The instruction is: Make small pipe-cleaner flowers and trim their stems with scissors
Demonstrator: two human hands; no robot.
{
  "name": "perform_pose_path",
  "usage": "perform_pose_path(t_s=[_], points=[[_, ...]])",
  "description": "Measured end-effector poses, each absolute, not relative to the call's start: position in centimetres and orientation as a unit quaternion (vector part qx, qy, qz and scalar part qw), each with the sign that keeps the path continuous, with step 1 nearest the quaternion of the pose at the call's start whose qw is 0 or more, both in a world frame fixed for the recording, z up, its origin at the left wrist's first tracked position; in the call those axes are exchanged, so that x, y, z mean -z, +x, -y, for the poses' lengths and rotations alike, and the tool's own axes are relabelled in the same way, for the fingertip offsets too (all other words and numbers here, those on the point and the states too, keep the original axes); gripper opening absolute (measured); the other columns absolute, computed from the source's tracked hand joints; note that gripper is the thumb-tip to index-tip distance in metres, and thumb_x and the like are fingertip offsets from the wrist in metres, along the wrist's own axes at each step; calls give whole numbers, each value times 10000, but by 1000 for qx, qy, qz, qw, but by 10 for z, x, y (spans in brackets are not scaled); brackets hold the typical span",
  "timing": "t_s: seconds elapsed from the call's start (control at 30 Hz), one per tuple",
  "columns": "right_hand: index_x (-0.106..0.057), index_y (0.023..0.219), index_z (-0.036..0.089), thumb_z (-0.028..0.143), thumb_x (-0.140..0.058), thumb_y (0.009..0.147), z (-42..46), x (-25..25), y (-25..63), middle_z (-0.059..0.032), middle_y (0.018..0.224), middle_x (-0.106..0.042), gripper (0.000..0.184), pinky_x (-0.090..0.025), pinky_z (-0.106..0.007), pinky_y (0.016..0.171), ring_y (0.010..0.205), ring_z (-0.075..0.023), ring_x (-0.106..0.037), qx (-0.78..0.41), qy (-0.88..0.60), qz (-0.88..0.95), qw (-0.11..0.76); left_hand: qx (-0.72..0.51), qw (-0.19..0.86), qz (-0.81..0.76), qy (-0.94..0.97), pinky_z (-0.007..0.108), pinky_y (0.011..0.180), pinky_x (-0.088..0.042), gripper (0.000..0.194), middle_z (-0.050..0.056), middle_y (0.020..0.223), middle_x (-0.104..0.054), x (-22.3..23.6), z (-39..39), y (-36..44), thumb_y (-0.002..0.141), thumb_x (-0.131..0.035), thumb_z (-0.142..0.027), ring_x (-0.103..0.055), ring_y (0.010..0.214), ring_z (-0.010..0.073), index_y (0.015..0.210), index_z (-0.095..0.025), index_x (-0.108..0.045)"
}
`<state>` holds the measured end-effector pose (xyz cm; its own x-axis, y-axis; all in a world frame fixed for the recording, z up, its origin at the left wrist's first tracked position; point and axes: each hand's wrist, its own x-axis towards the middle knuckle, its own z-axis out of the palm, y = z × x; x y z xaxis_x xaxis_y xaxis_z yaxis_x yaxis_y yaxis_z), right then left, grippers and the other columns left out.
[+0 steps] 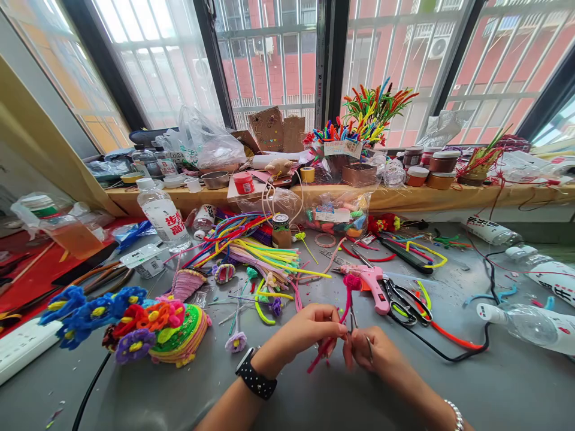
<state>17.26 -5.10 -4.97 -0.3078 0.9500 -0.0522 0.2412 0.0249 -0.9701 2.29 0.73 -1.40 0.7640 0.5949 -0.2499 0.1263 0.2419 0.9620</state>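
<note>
My left hand point(320, 326), with a dotted watch strap at its wrist, pinches a magenta pipe cleaner point(348, 299) whose top end is coiled into a small ball. The other end pokes out below my fingers. Close against it, my right hand point(371, 349) grips a small pair of scissors point(353, 314) by the handles, blades pointing up beside the pipe cleaner. Whether the blades touch it I cannot tell. Just beyond lies a pink glue gun point(371, 284), with black-handled scissors point(406, 305) to its right.
A bundle of pipe cleaners point(265, 257) lies ahead. Fuzzy flowers in a basket point(182, 341) stand at left. Several plastic bottles lie at right, such as one bottle point(530, 326) near a black cord point(462, 359). Craft supplies crowd the wooden sill point(211, 196).
</note>
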Motion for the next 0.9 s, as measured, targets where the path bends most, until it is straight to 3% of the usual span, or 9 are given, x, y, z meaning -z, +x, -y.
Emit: perform_pose_path(t_s=[0.3,0.47,0.7,0.8,0.9], points=[[-550,560,111,708,-245,699,49,52,171,52,414,-270,685,-185,-215,408,399,-65,-248,-530,-486,608,337,-260,685,-329,595,188,430,-263,240,-45,466,-499,15,-11,24,689,-553,-355,-401,413,53,609,-140,-481],[-500,601,125,663,-417,660,50,43,170,39,513,-335,547,-220,-205,439,487,-77,-285,-503,-525,598,337,-326,626,-403,583,192,458,-274,256,-12,568,-556,10,-14,23,641,-598,-381,-397,485,67,641,-126,-576],[-486,535,129,631,-454,659,51,38,171,44,476,-306,518,-207,-213,445,466,-74,-266,-486,-522,593,375,-316,630,-379,599,201,492,-315,282,66,850,-644,6,-12,21,663,-567,-398,-442,542,81,692,-122,-614],[-488,567,131,615,-420,696,50,39,172,44,489,-307,506,-214,-211,446,469,-76,-278,-484,-521,584,391,-305,517,-412,685,221,537,-353,264,39,673,-626,10,-16,18,684,-543,-388,-493,587,125,667,-134,-614],[-483,601,135,595,-397,727,48,41,174,51,490,-287,485,-211,-209,439,461,-75,-269,-490,-523,570,401,-361,360,-444,737,247,632,-391,195,37,701,-609,11,-21,13,714,-520,-338,-538,687,165,682,-165,-605]])
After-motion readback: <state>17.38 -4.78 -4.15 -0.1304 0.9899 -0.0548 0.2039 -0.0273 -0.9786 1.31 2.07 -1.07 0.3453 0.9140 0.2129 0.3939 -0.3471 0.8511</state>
